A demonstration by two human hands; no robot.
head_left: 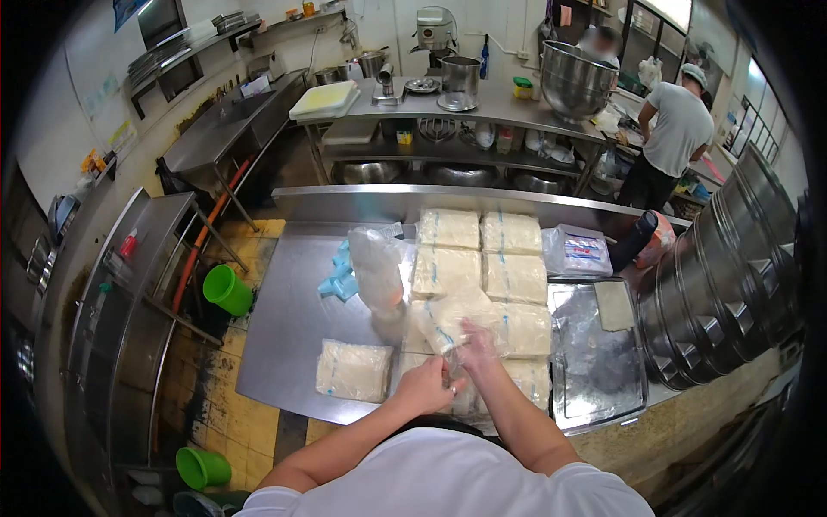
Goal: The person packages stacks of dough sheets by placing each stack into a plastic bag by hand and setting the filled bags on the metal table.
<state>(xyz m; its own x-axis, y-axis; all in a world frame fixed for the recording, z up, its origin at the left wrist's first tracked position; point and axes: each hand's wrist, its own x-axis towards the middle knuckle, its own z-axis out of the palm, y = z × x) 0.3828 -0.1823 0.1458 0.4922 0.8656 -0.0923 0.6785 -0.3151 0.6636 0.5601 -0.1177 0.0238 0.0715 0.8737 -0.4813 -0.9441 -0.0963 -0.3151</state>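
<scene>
A clear plastic bag holding a flat pack of pale, square sheets lies tilted over the stacked packs in front of me. My right hand grips the near right side of this pack, with loose clear plastic around the fingers. Close beside it, my left hand is closed with curled fingers on the bag's near end; its fingertips are partly hidden. Similar bagged packs sit in two columns beneath and beyond my hands. Another bagged pack lies apart on the left of the steel table.
A tall roll of clear plastic bags stands left of the packs, beside blue pieces. To the right are a metal tray and large stacked steamers. A co-worker stands at the back right. Green buckets sit on the floor.
</scene>
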